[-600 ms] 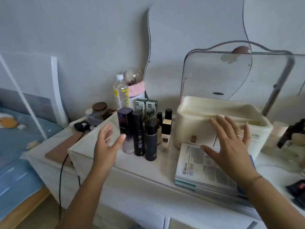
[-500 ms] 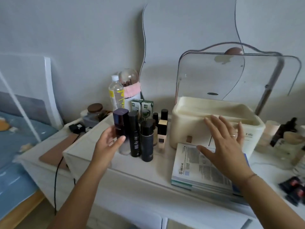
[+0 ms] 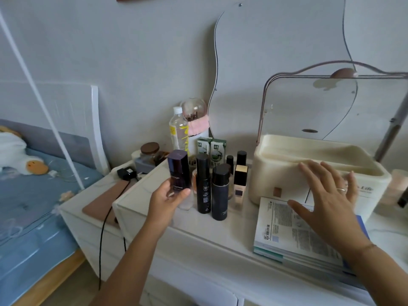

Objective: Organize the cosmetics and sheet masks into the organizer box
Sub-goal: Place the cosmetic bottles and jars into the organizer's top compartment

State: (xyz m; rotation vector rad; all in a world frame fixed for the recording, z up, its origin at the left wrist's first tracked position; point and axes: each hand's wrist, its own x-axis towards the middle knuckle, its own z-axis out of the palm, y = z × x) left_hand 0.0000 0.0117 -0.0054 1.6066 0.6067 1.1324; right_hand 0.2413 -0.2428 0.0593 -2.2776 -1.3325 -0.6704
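My left hand [image 3: 167, 199] is wrapped around the lower part of a dark purple bottle [image 3: 179, 171] at the left of a cluster of cosmetics. Beside it stand a tall black bottle [image 3: 203, 184], a wider black bottle [image 3: 220, 191] and a small foundation bottle [image 3: 240, 184] with a gold collar. The cream organizer box [image 3: 273, 173] sits to the right with its clear lid [image 3: 309, 107] raised. A stack of sheet masks [image 3: 284, 230] lies in front of it. My right hand [image 3: 326, 199] hovers open, fingers spread, over the masks and the box's front.
Two green cartons [image 3: 211, 149], a water bottle [image 3: 179, 131], a brown-lidded jar [image 3: 150, 152] and a wavy mirror [image 3: 276, 62] stand behind the cosmetics. A charger [image 3: 127, 173] with a black cable lies left on the dresser. A bed [image 3: 28, 195] is at far left.
My left hand has moved forward and closed around the dark purple bottle. My right hand stays spread over the sheet masks. The camera has shifted closer.
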